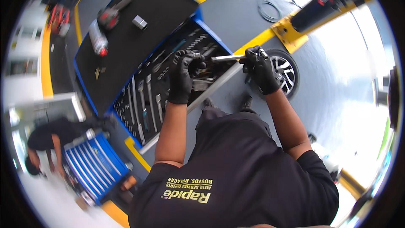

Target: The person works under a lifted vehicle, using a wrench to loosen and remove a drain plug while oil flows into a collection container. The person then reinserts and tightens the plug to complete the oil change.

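Both of my hands wear black gloves and are raised over an open tool drawer [139,101]. In my left hand [181,78], a small silver socket [197,55] is pinched between thumb and fingertips. My right hand [260,71] is closed around a silver ratchet wrench [228,58]. Its handle points left toward the other hand, and its head shows above the right fingers. A short gap separates the handle's end from the socket. Wrenches [150,97] and several sockets lie in the drawer's black insert. My left hand and forearm hide part of the drawer.
On the blue cabinet's black top [147,0] are a power tool [109,17], a spray can [98,38] and a small metallic block [139,22]. A wheel [284,74] is beside my right hand, near a yellow lift post [291,33]. At left, another person [55,135] bends by a blue tool chest [97,164].
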Action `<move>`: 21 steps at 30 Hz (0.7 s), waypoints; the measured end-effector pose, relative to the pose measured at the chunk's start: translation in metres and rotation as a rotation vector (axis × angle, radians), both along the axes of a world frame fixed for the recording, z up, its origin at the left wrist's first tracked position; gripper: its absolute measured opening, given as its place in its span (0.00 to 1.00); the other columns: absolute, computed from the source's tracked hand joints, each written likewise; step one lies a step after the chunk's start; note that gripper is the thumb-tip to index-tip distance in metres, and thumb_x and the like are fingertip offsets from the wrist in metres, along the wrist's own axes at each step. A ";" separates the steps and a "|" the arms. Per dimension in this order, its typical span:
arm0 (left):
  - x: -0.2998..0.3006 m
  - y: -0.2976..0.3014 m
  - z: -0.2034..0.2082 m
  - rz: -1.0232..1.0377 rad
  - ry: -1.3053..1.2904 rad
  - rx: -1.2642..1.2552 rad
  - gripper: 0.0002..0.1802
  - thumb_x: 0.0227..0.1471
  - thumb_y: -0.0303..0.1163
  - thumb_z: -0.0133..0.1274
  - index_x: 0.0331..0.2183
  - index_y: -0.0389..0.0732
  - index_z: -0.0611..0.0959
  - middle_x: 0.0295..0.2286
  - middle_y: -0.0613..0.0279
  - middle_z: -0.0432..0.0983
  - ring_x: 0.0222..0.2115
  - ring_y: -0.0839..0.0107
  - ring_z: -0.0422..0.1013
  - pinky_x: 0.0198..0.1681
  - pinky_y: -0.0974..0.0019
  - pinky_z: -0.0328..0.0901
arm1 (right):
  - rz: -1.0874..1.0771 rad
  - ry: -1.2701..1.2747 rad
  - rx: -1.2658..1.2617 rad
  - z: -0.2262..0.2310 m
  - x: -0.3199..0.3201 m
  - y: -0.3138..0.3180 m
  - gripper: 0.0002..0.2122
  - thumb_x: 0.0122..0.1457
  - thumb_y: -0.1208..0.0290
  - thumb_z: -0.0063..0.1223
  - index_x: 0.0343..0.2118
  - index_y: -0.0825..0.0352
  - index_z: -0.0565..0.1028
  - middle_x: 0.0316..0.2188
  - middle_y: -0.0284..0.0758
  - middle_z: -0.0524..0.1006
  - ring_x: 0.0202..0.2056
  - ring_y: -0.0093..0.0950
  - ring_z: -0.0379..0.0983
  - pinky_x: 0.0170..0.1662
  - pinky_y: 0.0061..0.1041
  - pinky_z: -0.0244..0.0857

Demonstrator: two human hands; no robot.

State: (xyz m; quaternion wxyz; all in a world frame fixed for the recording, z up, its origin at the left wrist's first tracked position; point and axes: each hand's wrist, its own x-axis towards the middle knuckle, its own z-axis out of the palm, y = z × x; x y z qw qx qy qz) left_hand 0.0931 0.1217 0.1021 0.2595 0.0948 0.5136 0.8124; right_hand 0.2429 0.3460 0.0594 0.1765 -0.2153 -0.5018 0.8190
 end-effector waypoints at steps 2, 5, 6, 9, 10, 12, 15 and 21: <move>0.018 0.037 0.004 -0.178 0.119 0.059 0.06 0.59 0.26 0.47 0.37 0.41 0.78 0.31 0.59 0.81 0.32 0.71 0.80 0.35 0.71 0.74 | -0.147 0.018 -0.018 0.038 0.040 0.011 0.07 0.68 0.64 0.55 0.37 0.61 0.72 0.26 0.33 0.78 0.23 0.21 0.74 0.25 0.18 0.67; 0.080 0.079 0.022 -0.428 0.137 0.065 0.06 0.58 0.26 0.47 0.39 0.41 0.75 0.31 0.55 0.81 0.28 0.70 0.78 0.31 0.70 0.72 | -0.387 -0.031 0.088 0.075 0.152 0.001 0.10 0.67 0.65 0.53 0.35 0.66 0.72 0.24 0.35 0.78 0.18 0.22 0.74 0.17 0.19 0.64; 0.101 0.090 0.047 -0.542 0.106 0.092 0.06 0.58 0.27 0.47 0.39 0.41 0.75 0.30 0.54 0.81 0.27 0.70 0.78 0.29 0.71 0.70 | -0.423 -0.041 0.112 0.120 0.188 -0.013 0.10 0.67 0.65 0.54 0.33 0.67 0.73 0.23 0.35 0.78 0.17 0.22 0.74 0.16 0.20 0.63; 0.180 0.143 0.078 -0.757 0.089 0.135 0.07 0.60 0.30 0.49 0.40 0.40 0.75 0.29 0.52 0.81 0.25 0.69 0.77 0.26 0.71 0.68 | -0.643 0.045 0.161 0.146 0.273 -0.025 0.11 0.66 0.63 0.58 0.39 0.65 0.70 0.25 0.36 0.78 0.18 0.21 0.73 0.17 0.19 0.66; 0.208 0.152 0.089 -0.837 0.143 0.117 0.08 0.59 0.30 0.49 0.41 0.41 0.76 0.28 0.53 0.81 0.25 0.70 0.77 0.26 0.71 0.68 | -0.685 0.113 0.112 0.149 0.301 -0.037 0.15 0.65 0.62 0.59 0.42 0.66 0.68 0.25 0.38 0.78 0.18 0.22 0.73 0.17 0.20 0.67; 0.276 0.169 0.088 -0.989 0.280 0.206 0.08 0.59 0.29 0.51 0.41 0.41 0.77 0.28 0.56 0.80 0.25 0.71 0.76 0.27 0.71 0.68 | -0.870 0.289 0.081 0.151 0.362 -0.058 0.17 0.63 0.59 0.61 0.41 0.68 0.71 0.24 0.38 0.78 0.18 0.22 0.73 0.16 0.20 0.67; 0.382 0.181 0.096 -0.966 0.135 0.202 0.06 0.60 0.29 0.46 0.37 0.39 0.76 0.24 0.64 0.73 0.22 0.77 0.69 0.26 0.74 0.63 | -0.984 0.024 0.501 0.130 0.465 -0.080 0.07 0.64 0.72 0.48 0.42 0.68 0.74 0.29 0.36 0.79 0.28 0.28 0.77 0.31 0.27 0.73; 0.597 0.168 0.088 -1.232 0.361 0.406 0.11 0.62 0.31 0.44 0.43 0.39 0.78 0.33 0.65 0.74 0.28 0.78 0.69 0.31 0.75 0.65 | -1.415 -0.085 0.592 0.170 0.652 -0.190 0.06 0.68 0.77 0.50 0.35 0.65 0.65 0.22 0.32 0.74 0.17 0.18 0.71 0.17 0.19 0.61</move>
